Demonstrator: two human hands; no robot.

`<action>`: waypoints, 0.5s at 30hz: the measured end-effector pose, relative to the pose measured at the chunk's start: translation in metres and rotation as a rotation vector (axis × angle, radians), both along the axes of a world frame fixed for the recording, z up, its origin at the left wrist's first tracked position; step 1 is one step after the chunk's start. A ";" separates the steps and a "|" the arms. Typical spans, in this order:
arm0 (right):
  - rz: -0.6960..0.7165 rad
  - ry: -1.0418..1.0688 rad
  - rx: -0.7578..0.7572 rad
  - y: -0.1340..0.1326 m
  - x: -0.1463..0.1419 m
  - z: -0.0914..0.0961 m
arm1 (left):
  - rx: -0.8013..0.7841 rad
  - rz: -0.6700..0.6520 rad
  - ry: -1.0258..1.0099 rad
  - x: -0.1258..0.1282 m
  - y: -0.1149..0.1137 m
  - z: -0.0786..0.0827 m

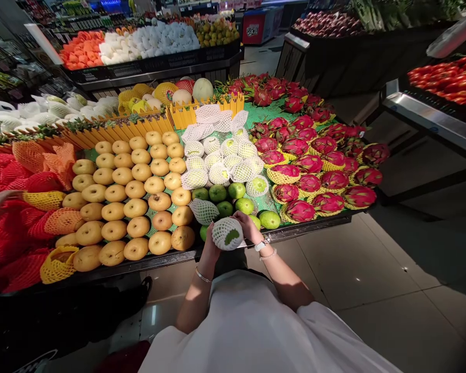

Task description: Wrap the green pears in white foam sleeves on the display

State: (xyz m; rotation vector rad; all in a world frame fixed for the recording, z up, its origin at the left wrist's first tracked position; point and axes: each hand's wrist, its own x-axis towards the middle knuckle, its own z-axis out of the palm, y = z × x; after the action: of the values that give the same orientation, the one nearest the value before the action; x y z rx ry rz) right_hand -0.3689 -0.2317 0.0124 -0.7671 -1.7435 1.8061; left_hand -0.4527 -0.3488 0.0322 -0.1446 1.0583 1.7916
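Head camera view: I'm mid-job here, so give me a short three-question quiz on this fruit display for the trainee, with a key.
1. True or false: the person's left hand and right hand are both on the green fruit in a white foam net.
2. Multiple choice: which fruit sits in yellow net sleeves at the right of the display? A. dragon fruit B. lemons C. bananas
3. Fill in the blank: the watch is on the person's ____ wrist.

Key: 1. True 2. A 3. right
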 end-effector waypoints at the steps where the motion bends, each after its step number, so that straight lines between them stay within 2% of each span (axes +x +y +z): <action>1: -0.025 -0.007 0.017 -0.003 0.000 -0.004 | -0.028 0.020 0.001 -0.001 0.002 -0.002; 4: -0.100 -0.028 0.100 -0.012 0.006 -0.007 | -0.064 0.098 0.020 -0.005 0.005 -0.006; 7: -0.176 0.020 0.291 -0.019 0.018 0.002 | -0.035 0.183 0.109 -0.008 0.006 -0.004; 10: -0.033 0.126 0.400 -0.027 0.025 0.011 | 0.005 0.182 0.170 -0.011 0.009 0.002; 12: 0.009 0.151 0.332 -0.034 0.023 0.011 | 0.019 0.128 0.197 -0.012 0.010 0.006; 15: -0.159 0.147 0.141 -0.042 0.014 0.006 | -0.001 -0.059 0.300 -0.015 0.007 0.015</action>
State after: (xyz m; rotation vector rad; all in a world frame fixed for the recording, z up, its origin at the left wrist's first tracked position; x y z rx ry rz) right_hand -0.3544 -0.2737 0.0180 -0.6781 -1.6460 1.5752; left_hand -0.4674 -0.3420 0.0471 0.1593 1.2600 1.7954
